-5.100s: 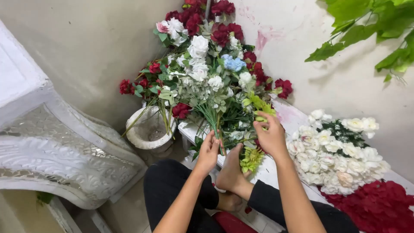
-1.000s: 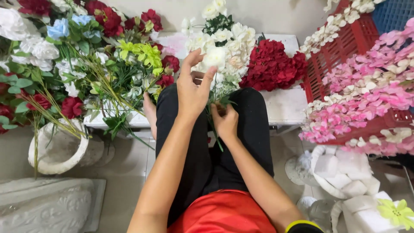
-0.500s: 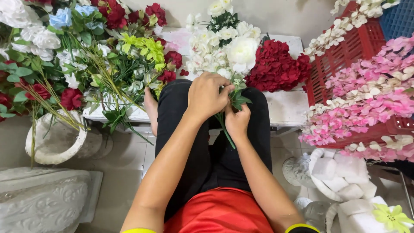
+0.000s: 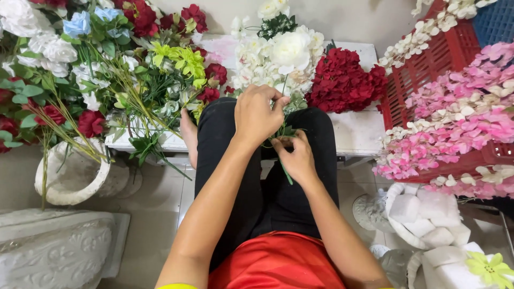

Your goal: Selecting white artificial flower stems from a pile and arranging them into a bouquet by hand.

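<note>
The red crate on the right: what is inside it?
The red crate holds sprays of pink blossoms mixed with cream ones, spilling over its rim. The flowers cover its floor, so anything beneath them cannot be seen.

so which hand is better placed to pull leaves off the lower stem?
Probably the right hand: its fingers already pinch the green stem low down, by the leaves. The left hand grips higher, just under the white rose, steadying it.
</note>
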